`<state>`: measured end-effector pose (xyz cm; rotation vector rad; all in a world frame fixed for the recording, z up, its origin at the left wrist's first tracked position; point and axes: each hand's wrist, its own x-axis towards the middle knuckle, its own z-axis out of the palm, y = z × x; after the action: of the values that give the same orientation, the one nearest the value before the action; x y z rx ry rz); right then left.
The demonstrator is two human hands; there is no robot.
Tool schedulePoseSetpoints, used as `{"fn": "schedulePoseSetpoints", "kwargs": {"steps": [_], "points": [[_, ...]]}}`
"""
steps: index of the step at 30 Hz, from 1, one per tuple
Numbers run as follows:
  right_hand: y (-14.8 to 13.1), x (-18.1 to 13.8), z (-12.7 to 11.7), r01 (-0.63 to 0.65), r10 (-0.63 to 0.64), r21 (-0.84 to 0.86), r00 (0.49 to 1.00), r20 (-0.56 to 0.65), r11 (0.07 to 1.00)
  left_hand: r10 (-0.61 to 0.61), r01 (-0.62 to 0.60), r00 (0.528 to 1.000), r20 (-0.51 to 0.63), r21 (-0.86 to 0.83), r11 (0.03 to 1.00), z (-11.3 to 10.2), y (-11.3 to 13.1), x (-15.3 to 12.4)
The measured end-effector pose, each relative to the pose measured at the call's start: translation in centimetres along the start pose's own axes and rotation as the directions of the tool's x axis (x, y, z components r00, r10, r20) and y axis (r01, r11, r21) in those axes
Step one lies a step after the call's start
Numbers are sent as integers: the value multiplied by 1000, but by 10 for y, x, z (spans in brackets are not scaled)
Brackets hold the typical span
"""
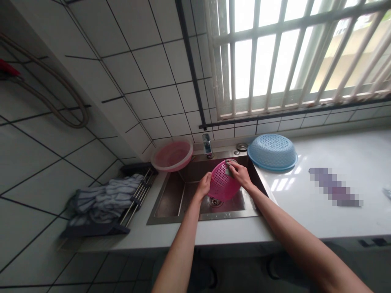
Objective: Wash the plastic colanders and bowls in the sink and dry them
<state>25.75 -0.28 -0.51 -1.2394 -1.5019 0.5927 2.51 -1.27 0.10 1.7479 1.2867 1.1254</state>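
Note:
A pink plastic colander (224, 187) is held tilted over the metal sink (166, 199), its perforated side showing. My left hand (204, 185) grips the colander's left rim, fingers closed round the edge. On its upper right part, my right hand (240, 173) presses a greenish scrubbing pad (228, 170) against the surface, with fingers closed on the pad. Most of the pad is hidden under the fingers. Below the colander, part of the sink drain (215, 201) shows. Behind it stands the faucet (207, 144); I cannot make out any running water.
A pink basin (173, 156) rests at the sink's back left corner. Right of the sink, a blue basket (272, 151) lies upside down on the white counter (305, 219). Striped cloth (106, 199) lies on a rack at the left. A barred window (275, 57) is behind.

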Motion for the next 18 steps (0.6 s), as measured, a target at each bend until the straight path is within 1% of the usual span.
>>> {"fn": "schedulePoseSetpoints", "kwargs": {"steps": [1, 2, 4, 6, 7, 8, 10, 12, 14, 15, 16, 18], "points": [[-1, -1, 4, 53, -53, -13, 998, 36, 998, 14, -13, 1000, -22, 38, 999, 0, 0, 0], [-2, -3, 8, 106, -104, -29, 992, 71, 994, 33, -28, 997, -74, 73, 997, -1, 0, 1], [-8, -8, 16, 199, -189, -61, 972, 142, 978, 71, -43, 972, -222, 126, 991, -3, 2, 1], [-17, -15, 25, 288, -262, -89, 939, 222, 954, 67, -15, 943, -327, 158, 987, -5, 5, 1], [-22, -19, 28, 332, -297, -102, 919, 260, 938, 40, 19, 938, -344, 165, 986, -7, 6, 1], [-28, -24, 32, 373, -327, -115, 898, 294, 921, -6, 68, 941, -338, 173, 983, -8, 7, 1], [-39, -31, 37, 445, -375, -140, 857, 353, 885, -144, 203, 946, -292, 184, 962, -11, 9, 0], [-46, -35, 39, 498, -412, -141, 821, 396, 856, -282, 326, 929, -239, 168, 930, -15, 9, 1], [-48, -34, 35, 523, -441, -99, 793, 421, 847, -354, 390, 909, -220, 150, 908, -18, 9, 1], [-47, -31, 32, 520, -447, -70, 788, 423, 851, -359, 396, 906, -223, 151, 906, -19, 9, 1], [-45, -27, 29, 504, -444, -44, 795, 414, 863, -352, 392, 907, -232, 160, 906, -19, 10, 1], [-39, -19, 21, 444, -409, -14, 837, 363, 896, -322, 368, 913, -250, 165, 915, -19, 11, 1]]}}
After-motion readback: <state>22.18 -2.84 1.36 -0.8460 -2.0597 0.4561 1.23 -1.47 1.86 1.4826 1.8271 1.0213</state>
